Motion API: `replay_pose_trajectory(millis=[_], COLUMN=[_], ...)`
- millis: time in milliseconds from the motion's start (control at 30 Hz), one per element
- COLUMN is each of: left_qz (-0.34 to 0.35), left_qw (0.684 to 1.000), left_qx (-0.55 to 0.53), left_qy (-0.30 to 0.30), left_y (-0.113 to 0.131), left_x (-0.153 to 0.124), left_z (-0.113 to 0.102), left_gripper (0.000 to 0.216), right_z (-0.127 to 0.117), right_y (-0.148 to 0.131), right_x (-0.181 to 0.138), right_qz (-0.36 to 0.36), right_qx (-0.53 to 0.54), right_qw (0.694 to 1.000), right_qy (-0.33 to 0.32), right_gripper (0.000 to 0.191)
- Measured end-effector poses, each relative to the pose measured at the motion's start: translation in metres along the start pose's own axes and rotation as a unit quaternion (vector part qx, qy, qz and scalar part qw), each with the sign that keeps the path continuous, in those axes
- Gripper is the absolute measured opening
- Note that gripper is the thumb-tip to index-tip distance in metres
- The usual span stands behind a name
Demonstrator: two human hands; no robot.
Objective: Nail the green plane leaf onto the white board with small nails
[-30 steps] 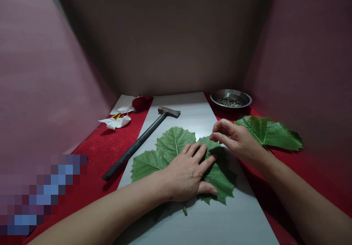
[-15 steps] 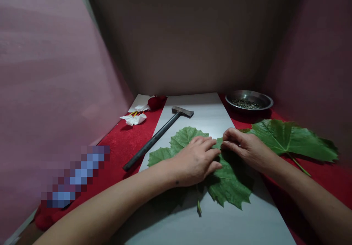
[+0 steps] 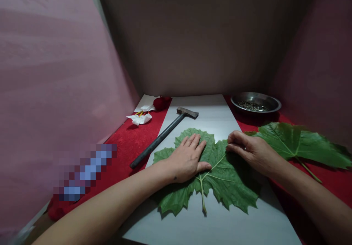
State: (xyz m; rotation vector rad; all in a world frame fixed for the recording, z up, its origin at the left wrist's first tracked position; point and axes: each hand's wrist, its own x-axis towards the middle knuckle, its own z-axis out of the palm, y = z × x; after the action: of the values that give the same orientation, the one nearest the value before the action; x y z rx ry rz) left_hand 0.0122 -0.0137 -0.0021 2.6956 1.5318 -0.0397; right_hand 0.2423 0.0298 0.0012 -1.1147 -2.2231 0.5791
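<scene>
A large green lobed leaf (image 3: 225, 186), veined side up, lies on a long white board (image 3: 203, 102). My left hand (image 3: 188, 158) rests flat on its left half, fingers stretched out and thumb apart. At the upper right lobe, my right hand (image 3: 247, 149) is closed in a pinch on the leaf's edge; its fingertips partly hide what is between them. The leaf's cut stem points toward me. Beyond my left hand, a hammer (image 3: 159, 138) with a dark handle lies slantwise, its head on the board.
A second leaf (image 3: 299, 142) lies on the red cloth (image 3: 123, 138) at right. Behind it stands a metal bowl (image 3: 255, 103) of small nail-like pieces. Crumpled white tissue (image 3: 140, 118) and a red object (image 3: 161, 103) sit at back left. Pink walls flank both sides.
My left hand has slid left and flattened on the leaf, uncovering its centre and stem. My right hand keeps its pinch at the lobe. The whole view has shifted slightly.
</scene>
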Motion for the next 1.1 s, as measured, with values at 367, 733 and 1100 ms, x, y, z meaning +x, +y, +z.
replay_pose_trajectory(millis=[367, 733, 1100], left_qz=[-0.003, 0.000, 0.013], left_qw=[1.000, 1.000, 0.971], left_qx=[-0.006, -0.021, -0.238], left_qy=[0.023, 0.012, -0.021], left_y=[-0.002, 0.001, -0.022], left_x=[0.001, 0.002, 0.003], left_z=[0.008, 0.006, -0.030], left_gripper=[0.078, 0.072, 0.047], right_z=[0.007, 0.009, 0.030], right_y=[-0.017, -0.040, -0.042], right_x=[-0.011, -0.021, -0.029], right_qz=[-0.131, -0.146, -0.192], right_qx=[0.026, 0.162, 0.115], right_qw=[0.987, 0.963, 0.948], right_qy=[0.092, -0.160, -0.228], right_gripper=[0.005, 0.011, 0.011])
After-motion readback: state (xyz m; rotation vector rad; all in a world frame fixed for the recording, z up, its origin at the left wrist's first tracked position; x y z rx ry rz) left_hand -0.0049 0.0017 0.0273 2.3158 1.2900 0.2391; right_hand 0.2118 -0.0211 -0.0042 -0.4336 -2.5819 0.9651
